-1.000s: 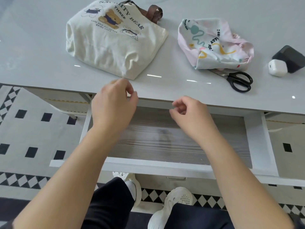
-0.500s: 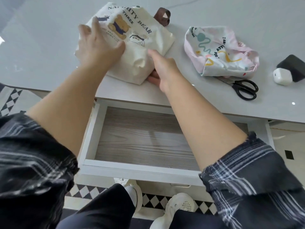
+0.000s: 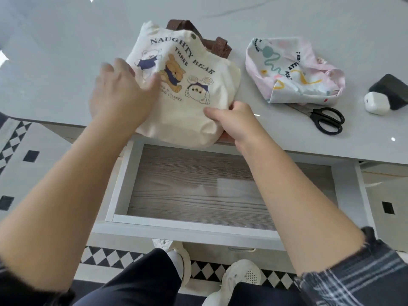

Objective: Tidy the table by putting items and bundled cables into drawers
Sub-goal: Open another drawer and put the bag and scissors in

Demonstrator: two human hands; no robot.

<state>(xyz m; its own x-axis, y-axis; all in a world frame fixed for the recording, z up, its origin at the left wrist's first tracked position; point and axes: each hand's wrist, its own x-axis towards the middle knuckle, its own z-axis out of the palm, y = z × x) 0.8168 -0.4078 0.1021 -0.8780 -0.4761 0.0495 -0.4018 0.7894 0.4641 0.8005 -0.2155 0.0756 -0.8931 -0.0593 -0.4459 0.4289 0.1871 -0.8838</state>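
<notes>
1. Your left hand (image 3: 119, 96) clasps the tote bag (image 3: 189, 85) by its left side; your right hand (image 3: 234, 122) pinches its near right corner.
2. The tote bag overhangs the table (image 3: 66, 62) edge; the open drawer (image 3: 187, 184) lies just below it, toward you.

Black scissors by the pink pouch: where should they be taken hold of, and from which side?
Grip the scissors by the two black handle loops, coming from the near right. The loops lie bare on the table and point toward its near right edge. The blades run up-left under the pink pouch, so draw them out away from it.
</notes>
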